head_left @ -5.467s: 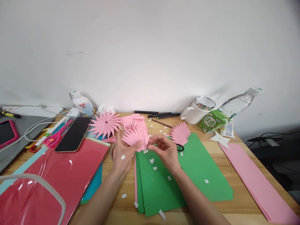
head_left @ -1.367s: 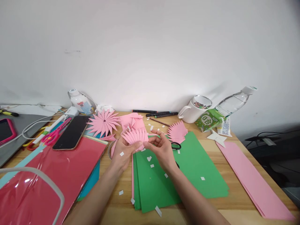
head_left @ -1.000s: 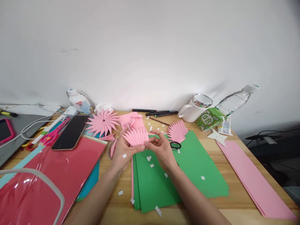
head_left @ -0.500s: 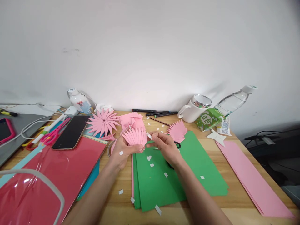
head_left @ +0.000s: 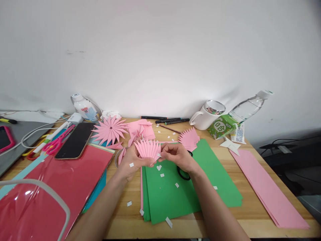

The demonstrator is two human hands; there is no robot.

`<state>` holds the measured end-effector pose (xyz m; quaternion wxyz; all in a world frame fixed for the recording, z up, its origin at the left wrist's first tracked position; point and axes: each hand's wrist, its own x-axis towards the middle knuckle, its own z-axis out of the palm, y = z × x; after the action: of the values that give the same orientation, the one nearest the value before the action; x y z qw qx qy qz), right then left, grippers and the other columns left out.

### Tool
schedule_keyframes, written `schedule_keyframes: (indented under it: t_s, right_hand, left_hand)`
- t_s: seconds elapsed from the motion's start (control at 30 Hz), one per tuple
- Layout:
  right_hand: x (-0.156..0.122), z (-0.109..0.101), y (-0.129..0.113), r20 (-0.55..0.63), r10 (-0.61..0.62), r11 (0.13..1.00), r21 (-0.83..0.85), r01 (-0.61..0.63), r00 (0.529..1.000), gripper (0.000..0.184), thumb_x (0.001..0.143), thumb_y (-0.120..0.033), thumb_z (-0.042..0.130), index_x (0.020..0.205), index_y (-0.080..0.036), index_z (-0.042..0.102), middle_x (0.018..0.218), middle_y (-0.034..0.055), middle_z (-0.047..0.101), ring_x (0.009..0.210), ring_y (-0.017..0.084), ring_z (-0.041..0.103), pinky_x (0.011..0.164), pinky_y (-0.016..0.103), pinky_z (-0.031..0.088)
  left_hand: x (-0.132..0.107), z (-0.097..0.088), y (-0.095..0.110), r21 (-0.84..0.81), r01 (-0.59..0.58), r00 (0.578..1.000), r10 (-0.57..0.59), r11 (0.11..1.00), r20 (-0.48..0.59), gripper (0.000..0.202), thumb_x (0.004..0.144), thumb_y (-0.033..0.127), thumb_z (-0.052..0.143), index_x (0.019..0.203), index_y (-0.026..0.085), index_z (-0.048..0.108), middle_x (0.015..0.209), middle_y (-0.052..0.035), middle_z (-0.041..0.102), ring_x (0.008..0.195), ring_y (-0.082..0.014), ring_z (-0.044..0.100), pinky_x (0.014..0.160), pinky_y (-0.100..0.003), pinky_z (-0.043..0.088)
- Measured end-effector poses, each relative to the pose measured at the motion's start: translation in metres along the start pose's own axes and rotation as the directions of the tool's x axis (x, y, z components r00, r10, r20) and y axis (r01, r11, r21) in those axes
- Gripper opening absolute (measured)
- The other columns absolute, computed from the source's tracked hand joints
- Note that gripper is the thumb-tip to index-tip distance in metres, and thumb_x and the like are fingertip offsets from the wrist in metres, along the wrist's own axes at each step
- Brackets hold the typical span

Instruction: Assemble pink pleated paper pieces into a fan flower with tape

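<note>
My left hand [head_left: 131,160] grips a pleated pink paper fan [head_left: 147,149] by its base, points upward. A small white paper scrap [head_left: 131,165] clings to the back of that hand. At the fan's right edge my right hand [head_left: 177,156] pinches a little white piece [head_left: 159,155], which appears to touch the fan. Beneath both hands lies a stack of green paper [head_left: 173,197], dotted with small white scraps [head_left: 162,175]. Black-handled scissors [head_left: 184,174] are partly hidden under my right hand. A second pink fan [head_left: 189,138] rests at the stack's far edge.
Left of the hands are a pink pinwheel [head_left: 110,129], a phone [head_left: 75,140], pink scissors [head_left: 57,140] and red sheets [head_left: 57,180]. Behind stand a white bottle [head_left: 85,107], markers [head_left: 173,120], a mug [head_left: 209,115] and a tilted water bottle [head_left: 249,107]. Pink strips [head_left: 271,190] lie right.
The fan in my left hand has shifted slightly right and turned more upright. My right hand has brought the white piece down to the fan's right edge.
</note>
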<state>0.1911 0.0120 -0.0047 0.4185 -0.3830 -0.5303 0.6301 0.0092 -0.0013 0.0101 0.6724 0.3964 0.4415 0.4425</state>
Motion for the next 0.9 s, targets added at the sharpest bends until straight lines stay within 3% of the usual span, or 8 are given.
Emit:
schedule_keyframes:
  t_s: [0.2, 0.33, 0.43, 0.57, 0.7, 0.9]
  right_hand:
    - [0.0, -0.002, 0.004, 0.012, 0.034, 0.999, 0.024, -0.034, 0.999, 0.026, 0.064, -0.035, 0.079, 0.055, -0.016, 0.064, 0.069, -0.0013, 0.058, 0.062, 0.013, 0.06, 0.063, 0.03, 0.057]
    - [-0.001, -0.003, 0.003, 0.054, 0.04, 0.999, 0.025, -0.041, 0.998, 0.026, 0.07, -0.036, 0.076, 0.059, -0.016, 0.064, 0.07, -0.0002, 0.061, 0.064, 0.015, 0.063, 0.065, 0.032, 0.058]
    - [-0.003, -0.002, -0.003, 0.084, -0.006, 0.998, 0.057, 0.002, 0.996, 0.027, 0.072, -0.04, 0.074, 0.062, -0.017, 0.065, 0.083, 0.004, 0.064, 0.079, 0.019, 0.064, 0.067, 0.035, 0.059]
    - [-0.004, 0.001, -0.006, 0.089, -0.031, 0.996, 0.085, 0.024, 0.996, 0.028, 0.071, -0.043, 0.075, 0.066, -0.018, 0.065, 0.099, 0.0063, 0.063, 0.096, 0.022, 0.06, 0.071, 0.035, 0.059]
    - [-0.002, 0.002, 0.0, 0.134, -0.019, 0.995, 0.103, 0.005, 0.991, 0.028, 0.07, -0.041, 0.077, 0.069, -0.017, 0.063, 0.1, 0.0057, 0.06, 0.091, 0.018, 0.059, 0.076, 0.035, 0.057]
    - [-0.001, 0.002, 0.006, 0.159, -0.033, 0.993, 0.119, 0.015, 0.987, 0.026, 0.072, -0.038, 0.077, 0.07, -0.017, 0.062, 0.085, 0.0018, 0.059, 0.078, 0.014, 0.06, 0.074, 0.032, 0.056]
  left_hand:
    - [0.0, 0.0, -0.001, -0.005, 0.032, 0.999, -0.032, 0.999, -0.007, 0.086, 0.043, 0.009, 0.085, 0.123, 0.018, 0.056, 0.083, -0.0062, 0.073, 0.057, -0.0191, 0.065, 0.049, -0.029, 0.052]
    - [0.0, 0.0, -0.001, -0.004, 0.01, 1.0, -0.01, 1.0, 0.0, 0.061, 0.045, 0.01, 0.085, 0.103, 0.016, 0.065, 0.076, -0.004, 0.071, 0.055, -0.0166, 0.062, 0.05, -0.028, 0.052]
    - [0.0, 0.001, 0.001, -0.044, -0.025, 1.0, 0.025, 0.999, -0.002, 0.039, 0.052, 0.014, 0.084, 0.088, 0.014, 0.068, 0.077, -0.0057, 0.071, 0.063, -0.0173, 0.064, 0.055, -0.027, 0.053]
    - [0.0, 0.002, 0.003, -0.118, -0.014, 0.999, 0.01, 0.993, -0.038, 0.045, 0.054, 0.016, 0.084, 0.096, 0.016, 0.068, 0.094, -0.0083, 0.073, 0.076, -0.0207, 0.067, 0.062, -0.029, 0.055]
    - [0.001, 0.0, 0.001, -0.104, -0.007, 0.999, 0.003, 0.995, -0.035, 0.036, 0.055, 0.019, 0.085, 0.087, 0.016, 0.07, 0.083, -0.0064, 0.072, 0.069, -0.0179, 0.065, 0.061, -0.027, 0.055]
    - [0.002, -0.003, -0.001, -0.106, -0.001, 0.999, -0.002, 0.994, -0.036, 0.032, 0.055, 0.02, 0.086, 0.082, 0.017, 0.07, 0.078, -0.0041, 0.071, 0.065, -0.0154, 0.063, 0.062, -0.027, 0.056]
